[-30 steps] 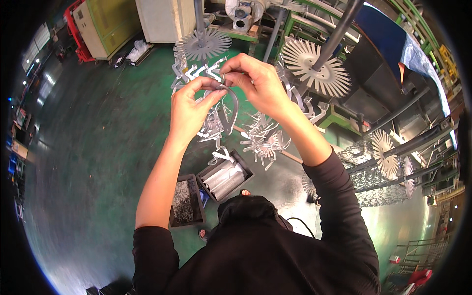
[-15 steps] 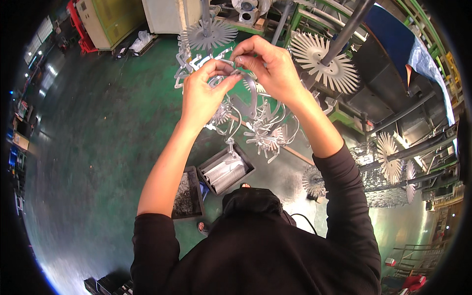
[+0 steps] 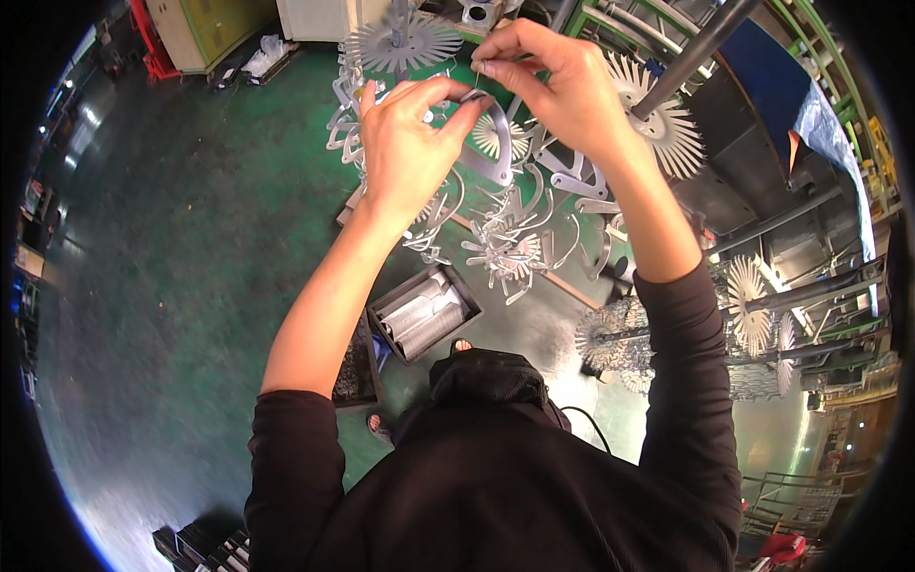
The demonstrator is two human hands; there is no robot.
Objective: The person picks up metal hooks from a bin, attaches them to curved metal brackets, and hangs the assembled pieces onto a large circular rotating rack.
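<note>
Metal piece (image 3: 504, 143): curved, upper centre of frame, pinched in left hand (image 3: 412, 129).
Right hand (image 3: 569, 88): closed to a pinch, apparently on thin wire (image 3: 477, 79).
Wire: keep straight, piece steady, clear of silver parts (image 3: 522, 250) mid-frame.

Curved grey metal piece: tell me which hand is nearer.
Left. The left hand pinches the curved piece at its upper end; the right hand is higher in the picture, apart from it.

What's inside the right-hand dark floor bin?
Long silvery pieces, laid side by side, show inside the dark bin. Whatever lies beneath them is covered and can't be seen.
</note>
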